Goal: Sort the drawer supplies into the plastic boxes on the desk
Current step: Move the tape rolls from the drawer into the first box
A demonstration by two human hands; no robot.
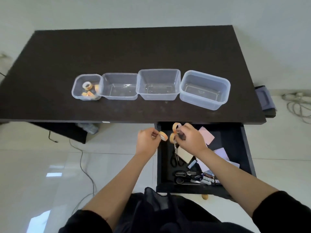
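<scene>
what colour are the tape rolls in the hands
Pale orange-tan with whitish edges, seen in the head view: one tape roll in the left hand, two in the right hand.

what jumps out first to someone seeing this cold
Both hands over the open drawer: the left hand pinches one tape roll, the right hand holds two. Behind them, four clear boxes line the dark desk; only the leftmost box holds tape rolls.

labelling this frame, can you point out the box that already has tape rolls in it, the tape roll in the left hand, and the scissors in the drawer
box with tape rolls (76, 84): head view, its left wall
tape roll in the left hand (163, 136): head view, the roll's outer band
scissors (175, 161): head view, the black handle loops
</scene>
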